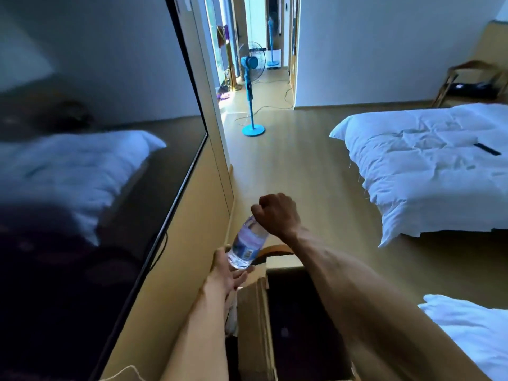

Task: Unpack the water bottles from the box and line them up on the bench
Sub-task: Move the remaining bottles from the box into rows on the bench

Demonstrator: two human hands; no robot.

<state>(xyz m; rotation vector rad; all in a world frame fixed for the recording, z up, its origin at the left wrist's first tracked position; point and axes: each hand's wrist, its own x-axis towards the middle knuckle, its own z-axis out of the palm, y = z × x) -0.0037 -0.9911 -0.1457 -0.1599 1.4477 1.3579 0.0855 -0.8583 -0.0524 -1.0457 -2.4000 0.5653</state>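
Mid-unpacking: the right hand (276,214) grips the neck end of a clear plastic water bottle (247,244) above the open brown cardboard box (254,312) — the left hand (229,273), fingers spread, cups its base. Next, I judge, comes standing it upright on the bench — not identifiable here.

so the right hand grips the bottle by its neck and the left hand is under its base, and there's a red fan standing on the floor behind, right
Not quite: the fan is blue, not red, as the head view shows. The rest holds: the right hand grips the bottle by its neck, and the left hand is under its base.
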